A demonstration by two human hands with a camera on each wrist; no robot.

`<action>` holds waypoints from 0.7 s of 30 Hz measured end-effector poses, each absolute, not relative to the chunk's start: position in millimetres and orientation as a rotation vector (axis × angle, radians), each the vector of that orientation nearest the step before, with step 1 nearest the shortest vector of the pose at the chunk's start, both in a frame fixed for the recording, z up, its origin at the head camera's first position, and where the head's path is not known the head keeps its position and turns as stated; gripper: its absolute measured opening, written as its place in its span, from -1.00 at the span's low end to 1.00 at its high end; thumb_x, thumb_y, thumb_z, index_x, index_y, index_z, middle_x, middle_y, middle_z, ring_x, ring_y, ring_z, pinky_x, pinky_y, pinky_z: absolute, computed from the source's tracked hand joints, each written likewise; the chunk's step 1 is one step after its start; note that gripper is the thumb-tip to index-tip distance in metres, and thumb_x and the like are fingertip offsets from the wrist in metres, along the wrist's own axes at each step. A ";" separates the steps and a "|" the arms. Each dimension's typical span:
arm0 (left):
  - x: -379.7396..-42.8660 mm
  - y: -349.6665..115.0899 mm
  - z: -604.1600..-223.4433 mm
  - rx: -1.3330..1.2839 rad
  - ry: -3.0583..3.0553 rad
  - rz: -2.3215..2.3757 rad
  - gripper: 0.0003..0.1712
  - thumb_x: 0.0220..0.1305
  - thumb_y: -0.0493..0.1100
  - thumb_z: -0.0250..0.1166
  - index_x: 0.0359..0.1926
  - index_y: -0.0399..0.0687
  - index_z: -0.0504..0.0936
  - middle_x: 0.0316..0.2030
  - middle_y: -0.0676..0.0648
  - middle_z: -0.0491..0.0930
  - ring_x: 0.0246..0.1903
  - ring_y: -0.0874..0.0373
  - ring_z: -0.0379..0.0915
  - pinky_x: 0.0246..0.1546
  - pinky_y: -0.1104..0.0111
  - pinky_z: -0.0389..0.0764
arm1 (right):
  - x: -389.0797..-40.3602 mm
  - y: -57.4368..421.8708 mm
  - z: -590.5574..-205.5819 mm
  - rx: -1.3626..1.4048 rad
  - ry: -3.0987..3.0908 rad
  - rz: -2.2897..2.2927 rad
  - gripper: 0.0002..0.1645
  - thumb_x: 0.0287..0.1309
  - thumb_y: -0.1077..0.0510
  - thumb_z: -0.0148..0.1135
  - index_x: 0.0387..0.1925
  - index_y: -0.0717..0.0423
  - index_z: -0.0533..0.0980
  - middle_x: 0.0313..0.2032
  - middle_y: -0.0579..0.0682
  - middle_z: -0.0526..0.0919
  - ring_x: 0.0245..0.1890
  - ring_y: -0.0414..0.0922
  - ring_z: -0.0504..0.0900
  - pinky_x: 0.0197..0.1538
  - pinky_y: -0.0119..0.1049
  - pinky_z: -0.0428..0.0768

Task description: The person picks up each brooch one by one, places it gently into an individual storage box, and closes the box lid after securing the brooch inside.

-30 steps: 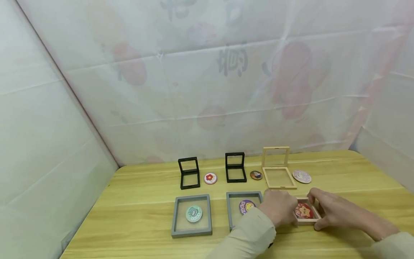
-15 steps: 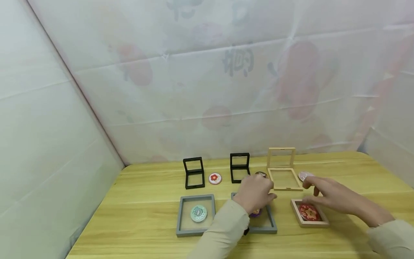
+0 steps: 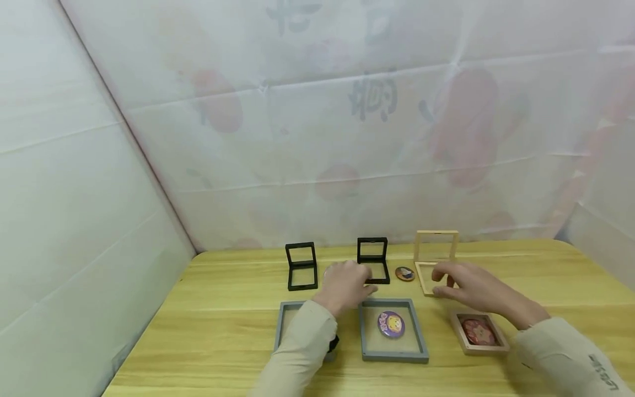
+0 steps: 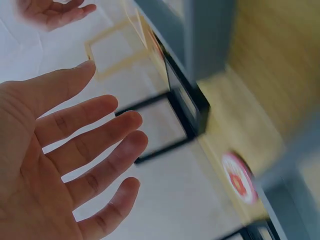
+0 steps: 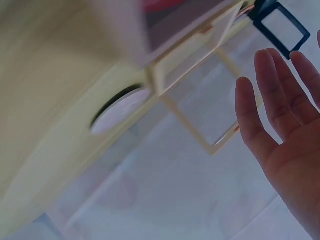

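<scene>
My left hand point(image 3: 344, 284) hangs above the table with relaxed, spread fingers and holds nothing. In the left wrist view its palm and fingers point(image 4: 97, 155) show, near a white round badge with a red flower point(image 4: 239, 179). My right hand point(image 3: 468, 284), also holding nothing, is over the front of an opened wooden frame point(image 3: 436, 233). Below it lies a small pale-wood frame point(image 3: 485, 349) with a red star badge point(image 3: 479, 332) inside. Between the hands, a grey frame point(image 3: 394, 357) holds a purple badge point(image 3: 391, 324). Another grey frame point(image 3: 280, 326) is largely covered by my left forearm.
Two black frames point(image 3: 302, 264) point(image 3: 372, 258) stand opened at the back of the table. A dark round badge point(image 3: 404, 274) lies beside the right one. A pale badge point(image 5: 120, 111) shows in the right wrist view. White printed cloth point(image 3: 307, 138) encloses the table.
Both hands have let go of the small frame with the red star badge. My left hand has moved left, past the purple badge; my right hand has lifted and moved slightly left.
</scene>
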State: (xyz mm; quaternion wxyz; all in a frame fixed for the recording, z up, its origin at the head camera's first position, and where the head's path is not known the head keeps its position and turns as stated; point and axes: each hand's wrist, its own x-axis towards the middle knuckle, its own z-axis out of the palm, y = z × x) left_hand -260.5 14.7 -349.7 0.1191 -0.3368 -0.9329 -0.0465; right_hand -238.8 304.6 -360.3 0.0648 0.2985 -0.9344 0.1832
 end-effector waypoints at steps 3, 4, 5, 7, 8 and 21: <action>-264.1 2.4 -349.1 -0.944 -2.732 -0.125 -0.75 0.29 0.07 0.44 -0.20 0.02 0.82 -0.36 0.10 0.76 -0.52 0.30 0.61 -0.56 0.49 0.55 | -247.3 295.0 -355.5 0.896 -2.827 0.573 -0.85 0.24 0.16 0.42 -0.23 0.10 0.60 -0.24 -0.08 0.67 -0.36 -0.27 0.57 -0.32 -0.25 0.61; -265.7 -1.5 -349.7 -0.940 -2.731 -0.128 -0.74 0.29 0.07 0.44 -0.19 0.01 0.82 -0.34 0.09 0.76 -0.48 0.27 0.64 -0.53 0.48 0.58 | -249.9 291.9 -353.9 0.903 -2.824 0.577 -0.87 0.24 0.17 0.41 -0.25 0.10 0.60 -0.26 -0.09 0.67 -0.36 -0.27 0.57 -0.32 -0.25 0.61; -266.6 -5.4 -349.8 -0.930 -2.736 -0.126 -0.74 0.29 0.06 0.44 -0.17 0.00 0.82 -0.30 0.08 0.77 -0.45 0.25 0.66 -0.49 0.46 0.60 | -252.0 288.7 -352.4 0.903 -2.827 0.582 -0.87 0.24 0.17 0.41 -0.25 0.09 0.60 -0.27 -0.10 0.67 -0.36 -0.28 0.57 -0.32 -0.25 0.61; -267.3 -12.9 -349.8 -0.914 -2.752 -0.151 -0.72 0.29 0.04 0.44 -0.14 -0.03 0.82 -0.27 0.06 0.78 -0.40 0.22 0.68 -0.45 0.43 0.64 | -255.7 282.6 -350.7 0.919 -2.823 0.592 -0.88 0.23 0.18 0.41 -0.26 0.09 0.60 -0.28 -0.13 0.66 -0.37 -0.29 0.55 -0.32 -0.26 0.60; -267.6 -16.6 -349.8 -0.912 -2.755 -0.168 -0.73 0.29 0.03 0.44 -0.15 -0.04 0.82 -0.27 0.05 0.78 -0.41 0.21 0.68 -0.45 0.43 0.64 | -257.3 280.0 -350.1 0.927 -2.820 0.598 -0.88 0.23 0.18 0.41 -0.27 0.08 0.60 -0.29 -0.16 0.65 -0.37 -0.30 0.54 -0.33 -0.27 0.59; -276.3 -51.8 -350.2 -0.861 -2.737 -0.228 -0.76 0.24 -0.03 0.48 -0.25 -0.13 0.81 -0.40 0.00 0.75 -0.52 0.21 0.61 -0.54 0.41 0.59 | -274.2 251.6 -349.2 0.993 -2.829 0.686 -0.89 0.28 0.22 0.35 -0.34 -0.01 0.58 -0.37 -0.25 0.62 -0.39 -0.33 0.56 -0.33 -0.33 0.58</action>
